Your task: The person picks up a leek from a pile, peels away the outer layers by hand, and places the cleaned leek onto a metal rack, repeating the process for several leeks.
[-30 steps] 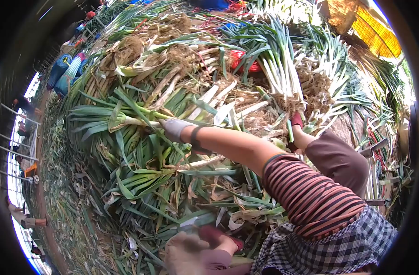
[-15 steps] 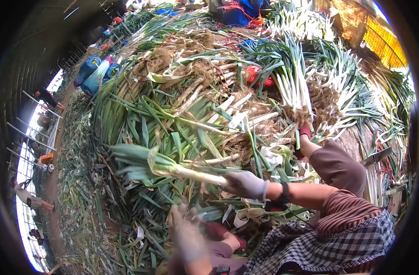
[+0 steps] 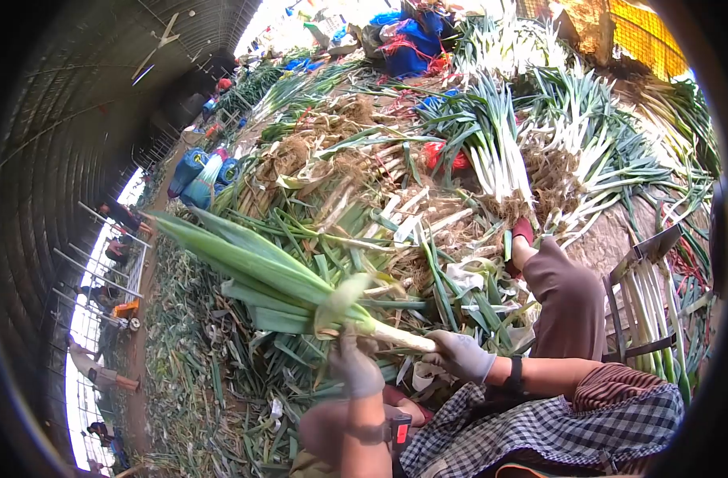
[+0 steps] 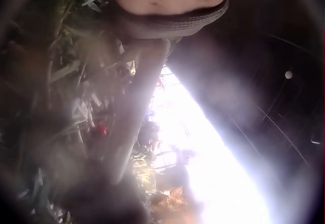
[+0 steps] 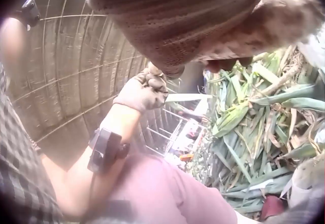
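Note:
A long leek (image 3: 408,336) with broad green leaves (image 3: 252,267) slants across the front of the body in the head view. Its pale lower end is gripped by the gloved right hand (image 3: 463,354). Beside the neck, the gloved left hand (image 3: 354,366) has curled fingers and pinches a pale outer leaf (image 3: 340,301), blurred and folded away from the stalk. The right wrist view shows the left hand (image 5: 144,89) as a fist, below the right hand's glove (image 5: 172,25). The left wrist view is hazy, with a glove cuff (image 4: 172,25) at its top.
A heap of untrimmed leeks (image 3: 324,171) lies ahead. Pale-stalked leeks (image 3: 491,151) stand in bunches at the right, near a metal frame (image 3: 643,295) holding more stalks. Leaf scraps (image 3: 196,358) cover the ground at left. Blue bundles (image 3: 200,177) and people stand farther off.
The right hand has pulled a leek from the heap back toward the body, swinging it in front. The left hand has risen from near the knee to the leek's neck.

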Action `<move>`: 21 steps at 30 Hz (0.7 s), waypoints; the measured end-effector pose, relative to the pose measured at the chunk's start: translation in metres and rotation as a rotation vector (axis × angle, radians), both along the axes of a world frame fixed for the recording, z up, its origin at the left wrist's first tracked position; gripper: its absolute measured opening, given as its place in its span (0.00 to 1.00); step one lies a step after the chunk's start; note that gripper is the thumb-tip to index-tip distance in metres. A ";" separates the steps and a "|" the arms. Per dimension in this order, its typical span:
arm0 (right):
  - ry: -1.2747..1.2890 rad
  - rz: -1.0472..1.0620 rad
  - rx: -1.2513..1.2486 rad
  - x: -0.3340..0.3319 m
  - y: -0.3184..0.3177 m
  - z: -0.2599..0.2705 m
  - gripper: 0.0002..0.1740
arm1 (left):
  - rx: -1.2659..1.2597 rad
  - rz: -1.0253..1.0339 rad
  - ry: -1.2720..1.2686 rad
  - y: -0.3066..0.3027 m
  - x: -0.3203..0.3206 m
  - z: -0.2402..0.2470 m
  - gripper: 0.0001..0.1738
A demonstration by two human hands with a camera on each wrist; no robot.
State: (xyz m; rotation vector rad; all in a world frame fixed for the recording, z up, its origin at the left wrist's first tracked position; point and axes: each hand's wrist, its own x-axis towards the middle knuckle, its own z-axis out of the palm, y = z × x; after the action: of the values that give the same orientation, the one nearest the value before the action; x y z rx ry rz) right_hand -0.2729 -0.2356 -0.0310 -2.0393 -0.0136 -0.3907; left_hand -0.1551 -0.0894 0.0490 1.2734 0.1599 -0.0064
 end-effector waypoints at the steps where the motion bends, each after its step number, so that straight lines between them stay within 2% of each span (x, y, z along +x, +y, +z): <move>1: 0.049 -0.023 0.179 0.004 0.004 -0.007 0.23 | -0.005 -0.017 -0.067 -0.008 -0.002 0.002 0.11; 2: 0.100 -0.042 0.357 0.008 0.006 -0.010 0.23 | -0.009 -0.035 -0.096 -0.014 -0.008 0.008 0.11; 5: 0.048 -0.104 0.323 -0.002 0.005 0.008 0.21 | 0.063 -0.110 -0.150 -0.019 -0.012 0.008 0.08; 7: 0.006 -0.117 0.440 -0.005 0.008 -0.001 0.19 | 0.008 -0.197 -0.182 -0.024 -0.018 0.016 0.09; 8: -0.013 -0.118 0.405 -0.009 0.006 0.007 0.19 | -0.005 -0.223 -0.165 -0.027 -0.024 0.019 0.10; 10: -0.020 -0.103 0.654 -0.008 0.006 0.001 0.18 | 0.308 -0.363 -0.105 -0.025 -0.034 0.003 0.10; 11: 0.067 -0.089 0.693 -0.008 -0.001 0.011 0.17 | 0.308 -0.399 -0.047 -0.027 -0.041 -0.006 0.12; 12: 0.162 0.048 0.578 -0.010 -0.017 0.028 0.16 | 0.358 -0.432 -0.158 -0.029 -0.052 -0.013 0.14; 14: -0.253 -0.083 0.170 -0.002 -0.022 -0.008 0.18 | 0.862 -0.429 -0.583 -0.016 -0.068 -0.026 0.13; 15: -0.460 -0.190 -0.160 0.002 -0.031 -0.025 0.21 | 1.011 -0.502 -0.757 -0.008 -0.079 -0.021 0.11; 16: -0.469 -0.233 0.013 0.007 -0.033 -0.009 0.12 | 1.157 -0.576 -0.934 0.000 -0.090 -0.017 0.11; 18: -0.197 -0.094 0.189 0.005 -0.049 -0.003 0.12 | 1.470 -0.983 -0.952 0.031 -0.112 -0.047 0.15; 19: -0.430 -0.134 -0.076 0.013 -0.051 0.002 0.12 | 1.529 -1.221 -0.854 0.042 -0.116 -0.040 0.17; 20: 0.054 -0.061 0.756 0.005 -0.047 0.013 0.13 | 1.532 -1.211 -0.852 0.053 -0.109 -0.036 0.17; 21: 0.110 -0.072 0.776 0.000 -0.046 0.031 0.13 | 1.392 -1.045 -0.920 0.066 -0.099 -0.034 0.18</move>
State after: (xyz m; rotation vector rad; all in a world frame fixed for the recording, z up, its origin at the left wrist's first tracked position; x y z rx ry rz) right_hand -0.2726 -0.2814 -0.0004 -1.2914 0.2443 -0.2684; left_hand -0.2544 -0.0238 0.0152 2.4367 -1.5514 -0.2359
